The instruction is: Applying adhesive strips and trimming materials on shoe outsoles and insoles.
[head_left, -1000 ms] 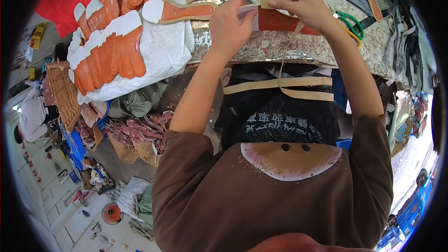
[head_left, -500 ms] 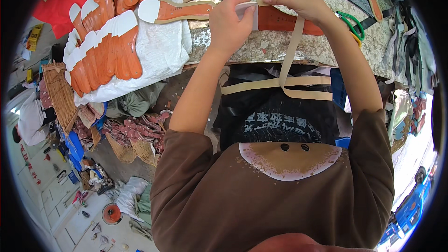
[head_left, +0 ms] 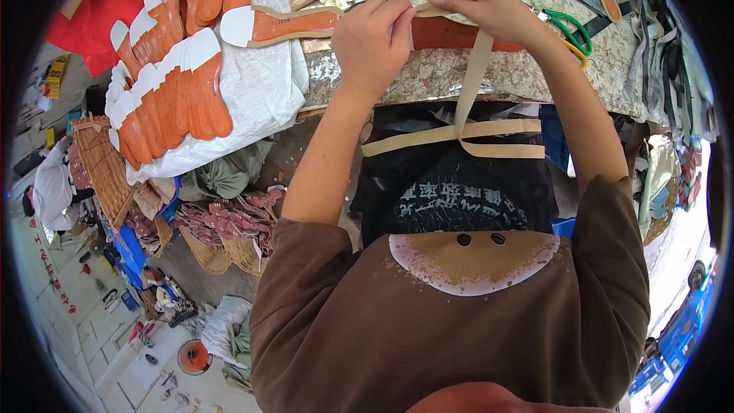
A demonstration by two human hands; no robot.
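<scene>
On the worktable lies an orange-brown insole (head_left: 294,27) with a white end and a beige band along its edge. My left hand (head_left: 371,46) is closed over the insole's right part, fingers and thumb pressed together, and hides what is under it. Close to its right, my right hand (head_left: 482,4) pinches a beige strip (head_left: 475,80) between thumb and fingers. The strip passes under that hand, hangs off the table edge and lies in loops over a black printed cloth on my lap. Another orange-brown piece (head_left: 451,34) lies beneath the right hand.
Several white-tipped insoles (head_left: 164,99) lie overlapped on white sheeting (head_left: 264,76) at the left. Green-handled scissors (head_left: 569,30) rest right of my right hand. Dark strips (head_left: 669,53) hang at the far right. Woven baskets (head_left: 99,160) and bundled reddish pieces (head_left: 229,218) stand below left.
The left hand's raised fingers have come down and closed over the insole, covering the white piece. The right hand's upper fingers have lifted and spread, its thumb staying at the strip.
</scene>
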